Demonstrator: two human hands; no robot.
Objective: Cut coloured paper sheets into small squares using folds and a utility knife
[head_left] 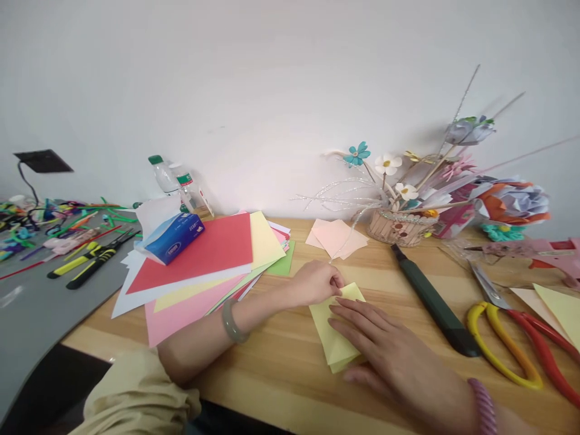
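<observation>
On the desk (281, 368) in front of me, a folded yellow paper (333, 338) lies flat between my two hands. My left hand (317, 283) curls its fingers shut, pinching the paper's top corner, while my right hand (385, 350) lies open, fingers spread flat, pressing the fold down. I judge the folding only partly done: a few creases show, no finished shape yet. A stack of coloured sheets (203, 266) sits to the left, and a utility knife (432, 302) and scissors (512, 338) to the right.
</observation>
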